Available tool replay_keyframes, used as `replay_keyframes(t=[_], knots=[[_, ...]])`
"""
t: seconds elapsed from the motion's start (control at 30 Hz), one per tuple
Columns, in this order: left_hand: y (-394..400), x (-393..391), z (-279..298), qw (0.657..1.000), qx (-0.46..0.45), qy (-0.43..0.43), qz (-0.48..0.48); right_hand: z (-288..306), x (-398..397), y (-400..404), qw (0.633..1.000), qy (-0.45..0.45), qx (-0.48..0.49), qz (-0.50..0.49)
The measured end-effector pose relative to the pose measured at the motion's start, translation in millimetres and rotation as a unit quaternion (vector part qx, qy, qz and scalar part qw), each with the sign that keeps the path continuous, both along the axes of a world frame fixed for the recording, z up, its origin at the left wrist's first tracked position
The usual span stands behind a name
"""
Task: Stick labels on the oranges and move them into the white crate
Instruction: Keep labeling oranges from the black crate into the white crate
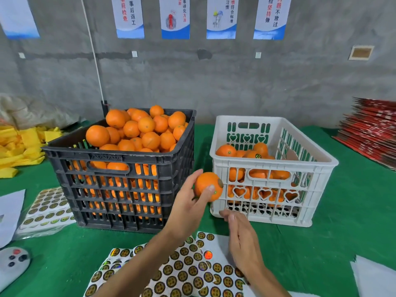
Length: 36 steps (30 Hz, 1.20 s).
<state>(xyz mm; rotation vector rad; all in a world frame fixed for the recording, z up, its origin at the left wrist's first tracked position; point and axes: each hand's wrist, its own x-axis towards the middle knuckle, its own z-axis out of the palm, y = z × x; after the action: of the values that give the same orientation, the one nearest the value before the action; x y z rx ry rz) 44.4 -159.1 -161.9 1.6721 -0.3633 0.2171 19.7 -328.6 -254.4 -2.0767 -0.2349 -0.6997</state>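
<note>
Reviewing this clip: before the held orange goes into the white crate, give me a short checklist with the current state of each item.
1. Orange held securely: ok, the left hand grips it with thumb and fingers.
2. Label on the orange: ok, a round sticker shows on its right side; how well it adheres, cannot tell.
3. Right hand free: ok, open and holding nothing, above the sticker sheets.
4. Room in the white crate: ok, its oranges lie well below the rim.
5. Path to the crate: ok, nothing lies between the orange and the crate.
</note>
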Motion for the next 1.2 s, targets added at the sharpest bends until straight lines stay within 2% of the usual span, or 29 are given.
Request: replay_keyframes(t=[0.17, 0.3, 0.47, 0.57, 0.63, 0.73, 0.8, 0.87, 0.93, 1.07, 1.2], knots=[[-33, 33, 69, 0.996, 0.0, -0.091, 0.005, -1, 14, 2, 0.997, -0.02, -0.077, -0.019], [-67, 64, 102, 0.983, 0.091, -0.154, 0.04, 2, 18, 6, 0.987, 0.028, -0.159, -0.008], [-85, 85, 102, 0.962, 0.232, -0.128, 0.057, 0, 17, 5, 0.984, 0.067, -0.165, -0.004], [-79, 70, 92, 0.96, 0.216, -0.167, 0.06, -5, 21, 3, 0.985, 0.089, -0.146, -0.004], [-67, 50, 78, 0.95, 0.195, -0.24, 0.047, -7, 24, 2, 0.986, 0.102, -0.132, -0.002], [-48, 16, 36, 0.926, 0.215, -0.308, 0.041, -3, 28, -1, 0.99, 0.134, -0.043, 0.016], [-38, -6, 2, 0.926, 0.257, -0.274, 0.035, 0, 28, -4, 0.99, 0.137, 0.018, 0.03], [-32, -24, -27, 0.932, 0.305, -0.197, 0.01, 0, 26, -7, 0.985, 0.15, 0.072, 0.04], [-29, -39, -48, 0.92, 0.362, -0.147, -0.013, -1, 24, -9, 0.972, 0.184, 0.136, 0.046], [-29, -69, -72, 0.866, 0.471, -0.151, -0.072, 2, 29, -8, 0.95, 0.214, 0.225, 0.034], [-30, -81, -80, 0.854, 0.488, -0.162, -0.074, 7, 30, -9, 0.95, 0.234, 0.205, 0.03]])
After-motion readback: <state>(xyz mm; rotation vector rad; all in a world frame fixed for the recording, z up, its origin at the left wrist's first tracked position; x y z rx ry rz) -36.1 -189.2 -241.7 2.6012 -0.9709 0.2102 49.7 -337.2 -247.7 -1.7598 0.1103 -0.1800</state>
